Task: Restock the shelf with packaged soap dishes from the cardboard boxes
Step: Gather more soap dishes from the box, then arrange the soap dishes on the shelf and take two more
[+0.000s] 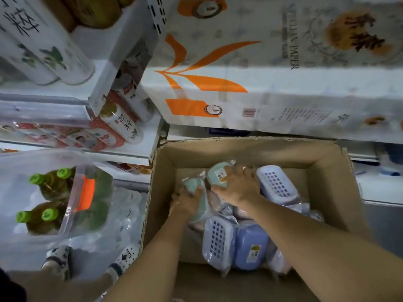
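— Step in hand?
— Picking stock, by the look of it. Both hands down inside the open cardboard box (244,153), on the floor in front of the shelf (122,149). Left hand (187,202) curled round a pale green packaged soap dish (192,186); right hand (238,186) spread over a second green soap dish (218,176), fingers bent round its far edge, seemingly gripping it.

— Still in the box, then?
— Yes. Both green dishes at the heap's top, near the box's far-left corner, not yet lifted clear. Nothing of this stock visibly on the shelf.

— Next move?
— Probably a straight lift out of the carton and a swing leftward to the shelving. Slippery film wrappers; firm hold needed, and care not to drag neighbours along.

— Contents of the box?
— Loose jumble of bagged dishes. White slotted dish (278,184) just right of the right hand; another white slotted one (218,238) near the front, touching a blue lidded dish (250,247) with a sticker. More wrapped pieces beneath, colours hard to tell. Well short of full; bare cardboard walls showing above the heap.

— Elsewhere?
— Clear bag of green-capped bottles (45,197) to the left, large printed paper pack (272,73) leaning behind the box.
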The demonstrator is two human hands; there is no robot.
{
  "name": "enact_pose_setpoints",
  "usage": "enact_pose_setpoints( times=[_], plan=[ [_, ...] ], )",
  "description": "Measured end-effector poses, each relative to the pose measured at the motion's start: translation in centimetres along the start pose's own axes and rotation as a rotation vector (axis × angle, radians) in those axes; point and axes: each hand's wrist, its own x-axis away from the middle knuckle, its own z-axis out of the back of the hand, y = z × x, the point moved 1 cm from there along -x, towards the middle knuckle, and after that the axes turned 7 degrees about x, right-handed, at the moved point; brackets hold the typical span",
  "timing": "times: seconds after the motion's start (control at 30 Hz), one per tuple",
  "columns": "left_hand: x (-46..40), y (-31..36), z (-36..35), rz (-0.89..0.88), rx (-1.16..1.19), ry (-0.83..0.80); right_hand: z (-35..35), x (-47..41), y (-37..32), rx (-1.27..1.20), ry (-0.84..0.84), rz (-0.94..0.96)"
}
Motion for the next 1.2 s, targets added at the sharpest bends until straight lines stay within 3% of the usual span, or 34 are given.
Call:
enact_pose_setpoints(
  times=[0.1,0.23,0.33,0.47,0.7,0.8,1.2],
  plan=[
    [2.7,1.9,1.3,-0.069,-0.093,0.013,1.8,2.2,1.5,-0.091,-0.023,0.002],
    [10.0,5.8,3.0,-0.36,-0.191,0.064,5.6,7.5,5.6,-0.223,0.014,0.016],
    [16.5,9.3,3.1,-0.519,-0.381,0.155,9.4,13.5,10.0,-0.205,0.162,0.041],
    [27.6,14.0,0.7,-0.781,-0.431,0.315,13.9,23.7,17.8,-0.095,0.49,0.025],
    [47.3,21.2,-8.3,-1.276,-0.331,0.596,17.8,42.8,34.9,-0.094,0.992,-0.034],
    [55.0,24.8,-13.6,-1.457,-0.246,0.658,18.2,49.8,42.5,-0.028,1.125,-0.073],
    [73.4,41.0,-33.7,-1.912,-0.346,0.587,19.5,65.0,67.9,-0.013,1.248,-0.396]
  ],
)
